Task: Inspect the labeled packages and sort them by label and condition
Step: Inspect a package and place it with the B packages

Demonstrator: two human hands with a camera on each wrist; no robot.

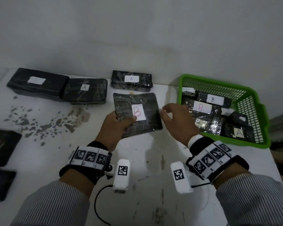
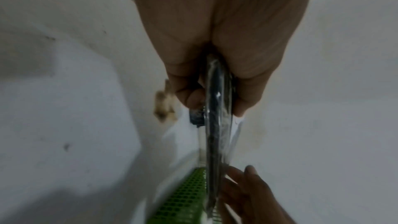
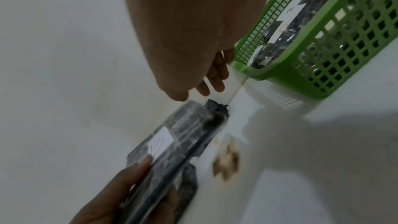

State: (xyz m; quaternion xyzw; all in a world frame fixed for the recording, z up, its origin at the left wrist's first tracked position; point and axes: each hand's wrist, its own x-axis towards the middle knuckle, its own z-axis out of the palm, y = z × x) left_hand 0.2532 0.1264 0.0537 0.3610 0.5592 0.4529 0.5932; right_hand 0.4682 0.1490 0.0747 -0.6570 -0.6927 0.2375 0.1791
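My left hand [image 1: 121, 123] grips a flat black package [image 1: 147, 103] wrapped in shiny film, lifted above the table, thumb by its white label with a red B [image 1: 138, 112]. The left wrist view shows this package [image 2: 217, 125] edge-on between thumb and fingers. In the right wrist view the package [image 3: 189, 135] lies below my fingers. My right hand [image 1: 171, 115] hovers just off its right edge, fingers spread and relaxed, holding nothing. A green basket [image 1: 252, 101] at the right holds several black packages labelled A and B.
Along the wall lie a black package labelled A [image 1: 131, 80], another A package [image 1: 86, 91] and a larger black one with a blank-looking label [image 1: 38, 83]. Two more dark packages [image 1: 2, 146] sit at the left table edge. The white table [image 1: 145, 160] has chipped, stained patches.
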